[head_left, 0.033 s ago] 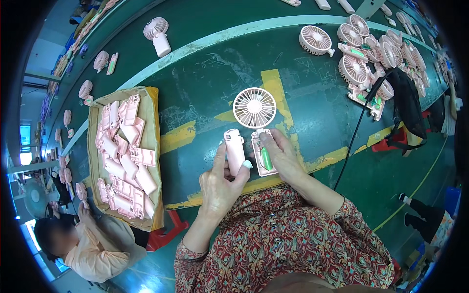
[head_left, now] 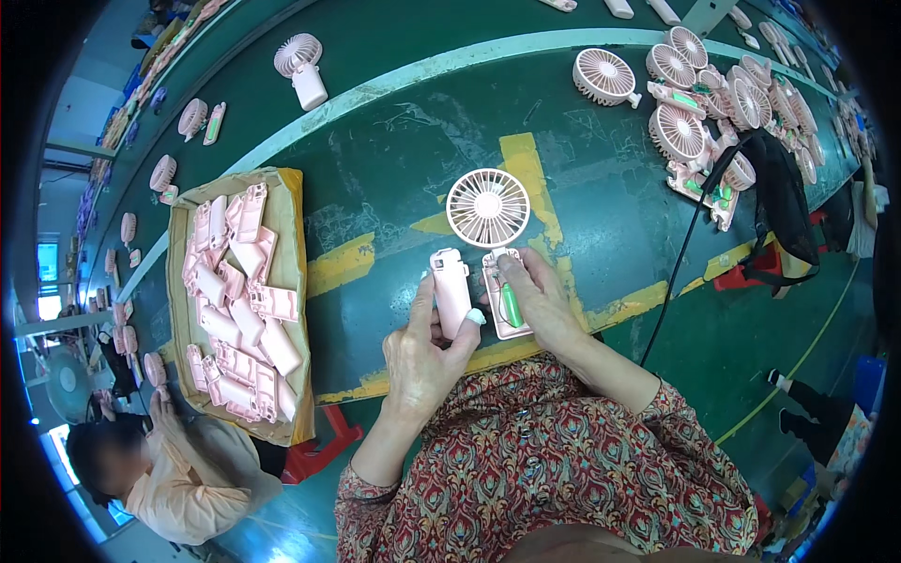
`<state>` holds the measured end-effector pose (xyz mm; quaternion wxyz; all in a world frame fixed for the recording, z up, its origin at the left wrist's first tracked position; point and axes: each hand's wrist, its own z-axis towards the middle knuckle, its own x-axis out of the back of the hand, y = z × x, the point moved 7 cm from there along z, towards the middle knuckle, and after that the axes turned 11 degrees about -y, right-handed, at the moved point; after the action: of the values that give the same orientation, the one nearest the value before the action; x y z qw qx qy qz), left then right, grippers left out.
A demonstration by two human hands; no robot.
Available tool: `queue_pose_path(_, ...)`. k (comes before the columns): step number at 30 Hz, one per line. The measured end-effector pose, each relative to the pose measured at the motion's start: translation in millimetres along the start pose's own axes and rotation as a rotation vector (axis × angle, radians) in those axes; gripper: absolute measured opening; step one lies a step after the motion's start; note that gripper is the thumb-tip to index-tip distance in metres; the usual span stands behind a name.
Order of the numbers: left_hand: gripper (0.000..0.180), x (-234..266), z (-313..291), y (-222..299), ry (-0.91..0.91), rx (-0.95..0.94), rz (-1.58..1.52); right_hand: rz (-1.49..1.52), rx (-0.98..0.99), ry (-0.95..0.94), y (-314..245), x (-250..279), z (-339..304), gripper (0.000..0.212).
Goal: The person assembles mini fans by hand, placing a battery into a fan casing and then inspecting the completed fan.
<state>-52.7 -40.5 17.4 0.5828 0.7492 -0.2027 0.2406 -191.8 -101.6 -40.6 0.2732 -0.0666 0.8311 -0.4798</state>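
Note:
My left hand (head_left: 419, 355) is closed round a pink plastic handle cover (head_left: 451, 293), its smooth outer side up. White wrapping shows on the thumb tip. Close beside it, my right hand (head_left: 546, 305) grips an open pink handle shell (head_left: 494, 281), with a green battery (head_left: 510, 306) and thin wires inside. A round pink fan head (head_left: 488, 207) with a slatted grille lies at the top end of that shell. The cover and the shell are apart, side by side above the table's near edge. Most of my right fingers are hidden beneath the shell.
A cardboard tray (head_left: 298, 253) of pink covers stands at the left. Several pink fans (head_left: 678, 131) are heaped at the far right, near a black bag (head_left: 786, 202) and cable. A lone fan (head_left: 308, 84) lies beyond the white strip. Another person (head_left: 188, 469) sits at lower left.

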Motion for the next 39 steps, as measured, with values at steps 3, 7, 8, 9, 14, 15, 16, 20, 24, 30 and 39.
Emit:
queue_pose_path(3, 0.067, -4, 0, 1, -0.024, -0.035, 0.010, -0.016, -0.035, 0.059, 6, 2, 1, 0.031)
queue_pose_path(7, 0.067, -9, 0, 3, -0.032, -0.079, 0.070, -0.393, 0.048, 0.143, 7, 13, 5, 0.033)
queue_pose_path(8, 0.066, -10, 1, 4, -0.039, -0.085, 0.085, -0.371, 0.075, 0.169, 9, 15, 5, 0.035)
queue_pose_path(9, 0.066, -10, 1, 5, -0.036, -0.086, 0.086, -0.372, 0.078, 0.167, 8, 14, 5, 0.035)
queue_pose_path(14, 0.064, -16, 2, 16, -0.050, -0.143, 0.167, -0.287, 0.098, 0.099, 11, 15, 5, 0.033)
queue_pose_path(15, 0.064, -18, 2, 19, -0.058, -0.148, 0.206, -0.283, 0.099, 0.098, 11, 15, 5, 0.033)
queue_pose_path(16, 0.064, -19, 2, 20, -0.059, -0.148, 0.210, -0.177, 0.091, 0.056, 13, 13, 5, 0.033)
queue_pose_path(20, 0.063, -21, 2, 24, -0.050, -0.149, 0.267, 0.102, 0.024, -0.072, 9, 4, 2, 0.035)
queue_pose_path(24, 0.062, -24, 2, 29, -0.058, -0.141, 0.327, 0.277, -0.059, -0.132, 6, 4, -3, 0.037)
queue_pose_path(30, 0.061, -29, 4, 35, -0.070, -0.131, 0.380, 0.317, -0.068, -0.300, 12, 6, 1, 0.049)
queue_pose_path(39, 0.060, -29, 2, 38, -0.030, -0.170, 0.428, 0.275, -0.113, -0.363, 1, -4, -5, 0.054)
